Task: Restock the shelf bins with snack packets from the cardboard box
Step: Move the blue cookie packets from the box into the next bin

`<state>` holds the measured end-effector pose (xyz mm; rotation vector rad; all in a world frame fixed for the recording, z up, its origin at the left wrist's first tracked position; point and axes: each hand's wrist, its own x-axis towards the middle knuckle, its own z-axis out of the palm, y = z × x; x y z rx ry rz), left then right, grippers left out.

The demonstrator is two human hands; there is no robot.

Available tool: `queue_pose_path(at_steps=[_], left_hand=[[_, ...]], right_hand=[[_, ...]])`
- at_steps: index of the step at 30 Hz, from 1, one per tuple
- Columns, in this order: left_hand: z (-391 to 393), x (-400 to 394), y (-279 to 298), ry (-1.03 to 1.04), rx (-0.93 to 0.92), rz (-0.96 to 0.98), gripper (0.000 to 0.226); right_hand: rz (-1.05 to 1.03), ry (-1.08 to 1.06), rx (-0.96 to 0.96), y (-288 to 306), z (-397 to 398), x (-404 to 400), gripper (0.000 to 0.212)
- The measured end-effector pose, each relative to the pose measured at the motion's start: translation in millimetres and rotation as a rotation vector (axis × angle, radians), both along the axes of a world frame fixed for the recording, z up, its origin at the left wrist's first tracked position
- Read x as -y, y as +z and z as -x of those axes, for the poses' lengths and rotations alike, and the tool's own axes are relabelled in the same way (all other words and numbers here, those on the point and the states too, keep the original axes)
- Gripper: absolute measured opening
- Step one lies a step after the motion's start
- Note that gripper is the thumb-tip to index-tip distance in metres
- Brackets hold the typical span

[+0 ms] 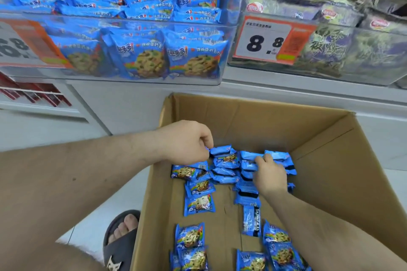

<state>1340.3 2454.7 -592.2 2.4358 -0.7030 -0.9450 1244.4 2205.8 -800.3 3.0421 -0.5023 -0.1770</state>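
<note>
An open cardboard box [275, 121] stands on the floor below the shelf, with several blue cookie snack packets [199, 187] scattered on its bottom. My left hand [189, 141] reaches over the box's left wall and pinches the edge of a blue packet [220, 150] in the far pile. My right hand [269, 177] lies deeper in the box, fingers curled onto blue packets [251, 157] at the back. Above, a clear shelf bin [136, 77] holds many of the same blue packets [141, 59].
A second clear bin [319, 75] at the upper right holds dark purple-green packets behind an 8.8 price tag [264, 39]. An orange price tag [26, 44] hangs at the left. My foot in a dark slipper [120, 240] stands on the white floor beside the box.
</note>
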Motion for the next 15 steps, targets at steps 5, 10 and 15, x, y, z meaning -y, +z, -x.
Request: queue_pose_path(at_steps=[5,10,15], left_hand=[[3,-4,-8,0.188,-0.300,0.047,0.037],[25,8,-5,0.424,-0.657,0.206,0.067],[44,21,-6,0.631,-0.740,0.377,0.016]], right_hand=[[-0.131,0.329,0.552,33,25,1,0.031],[-0.198,0.490,0.865,90,26,-39,0.028],[-0.360,0.631,0.891,108,27,-74,0.034]])
